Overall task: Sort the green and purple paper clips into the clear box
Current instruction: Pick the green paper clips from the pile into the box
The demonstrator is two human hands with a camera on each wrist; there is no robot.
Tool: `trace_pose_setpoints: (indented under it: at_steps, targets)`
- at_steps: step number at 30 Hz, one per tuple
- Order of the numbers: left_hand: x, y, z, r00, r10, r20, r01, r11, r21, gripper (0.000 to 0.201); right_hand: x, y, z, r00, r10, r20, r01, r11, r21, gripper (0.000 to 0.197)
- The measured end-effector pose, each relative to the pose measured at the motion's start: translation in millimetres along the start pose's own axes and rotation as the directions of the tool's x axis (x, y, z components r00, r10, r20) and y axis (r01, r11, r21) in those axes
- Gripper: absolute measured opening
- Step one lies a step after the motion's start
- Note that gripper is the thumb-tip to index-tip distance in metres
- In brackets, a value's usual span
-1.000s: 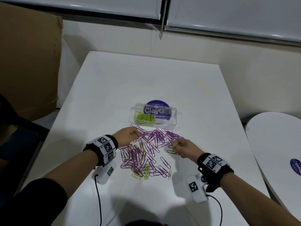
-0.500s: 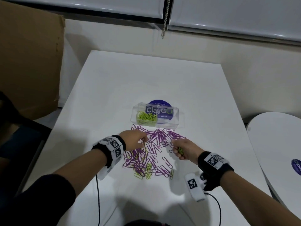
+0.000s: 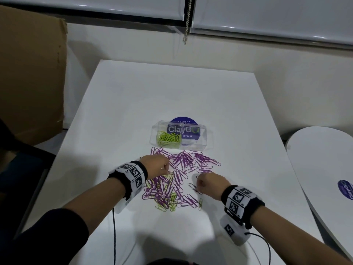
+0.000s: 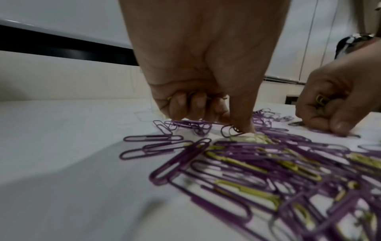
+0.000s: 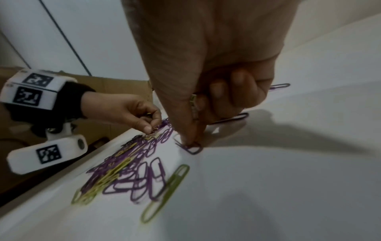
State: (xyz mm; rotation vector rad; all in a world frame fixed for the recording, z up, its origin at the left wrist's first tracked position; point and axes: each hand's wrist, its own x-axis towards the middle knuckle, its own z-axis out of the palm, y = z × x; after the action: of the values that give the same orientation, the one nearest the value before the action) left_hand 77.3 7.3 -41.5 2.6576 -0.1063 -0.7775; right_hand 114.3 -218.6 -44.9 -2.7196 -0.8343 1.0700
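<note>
A heap of purple and green paper clips (image 3: 177,180) lies on the white table (image 3: 172,96), in front of the clear box (image 3: 178,135). The box's left compartment holds green clips (image 3: 169,138). My left hand (image 3: 155,167) is at the heap's left edge; its curled fingers (image 4: 185,104) keep green clips in the palm while thumb and forefinger pinch a green clip (image 4: 253,138) on the table. My right hand (image 3: 210,183) is at the heap's right side, green clips (image 5: 193,104) tucked in its curled fingers, its fingertips on a purple clip (image 5: 192,147).
A large cardboard sheet (image 3: 30,73) leans at the left of the table. A second white table (image 3: 324,169) stands at the right. Cables (image 3: 114,236) run from both wrist cameras over the near table. A round purple sticker (image 3: 184,131) lies under the box.
Both hands have moved nearer to me over the heap. The left hand went from the heap's far-left corner to its left middle; the right hand slid back and inward.
</note>
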Motion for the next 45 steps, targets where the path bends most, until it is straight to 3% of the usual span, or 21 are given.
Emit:
trace_pose_setpoints:
  at_steps: [2, 6, 8, 10, 12, 14, 16, 30, 38, 45]
  targets:
    - [-1.2, -1.8, -4.9, 0.999, -0.004, -0.035, 0.003, 0.999, -0.043, 0.021, 2.4, 2.0, -4.4, 1.0, 0.0, -0.017, 0.001, 0.999, 0.048, 0.031]
    - [-0.3, -2.5, -22.5, 0.974, -0.076, -0.215, 0.059, 0.995, -0.087, 0.017, 9.6, 4.2, -22.9, 0.976, 0.058, -0.209, -0.03, 0.991, 0.133, 0.014]
    - [0.2, -1.8, -27.5, 0.957, -0.096, -0.272, 0.076, 0.994, -0.082, 0.022, 10.8, 4.9, -29.8, 0.962, 0.049, -0.267, -0.015, 0.992, 0.129, 0.016]
    - [-1.0, -0.6, -26.2, 0.974, -0.059, -0.22, 0.05, 0.998, -0.045, 0.029, 6.3, 4.7, -31.4, 0.979, -0.078, -0.189, 0.089, 0.995, 0.052, 0.022]
    - [-2.8, -0.7, -18.4, 0.996, 0.004, -0.086, 0.0, 0.999, 0.042, 0.031, -2.3, 4.2, -24.4, 0.974, -0.226, -0.017, 0.225, 0.972, -0.07, 0.029]
    - [-3.8, -2.2, -8.6, 1.0, 0.02, 0.024, -0.022, 0.995, 0.093, 0.037, -10.4, 5.6, -13.0, 0.95, -0.294, 0.106, 0.309, 0.937, -0.162, 0.035]
    - [-3.7, -4.1, -2.2, 0.999, 0.009, 0.054, -0.014, 0.997, 0.08, 0.04, -14.4, 7.5, -2.4, 0.939, -0.309, 0.152, 0.334, 0.925, -0.179, 0.036]
    - [0.4, 5.5, -1.2, 0.999, -0.029, 0.034, 0.027, 0.998, 0.054, 0.018, -16.3, 11.7, 6.9, 0.959, -0.278, 0.055, 0.283, 0.953, -0.11, 0.018]
    - [-3.4, 0.9, 1.1, 1.0, -0.004, -0.006, 0.004, 0.999, 0.046, 0.031, -18.8, 14.2, 6.2, 0.964, -0.241, 0.114, 0.25, 0.965, -0.075, 0.011]
    - [-3.8, 4.2, 0.5, 1.0, 0.01, -0.014, -0.009, 0.994, 0.11, 0.027, -16.3, 26.0, -18.6, 0.976, -0.18, 0.123, 0.183, 0.983, -0.017, 0.023]
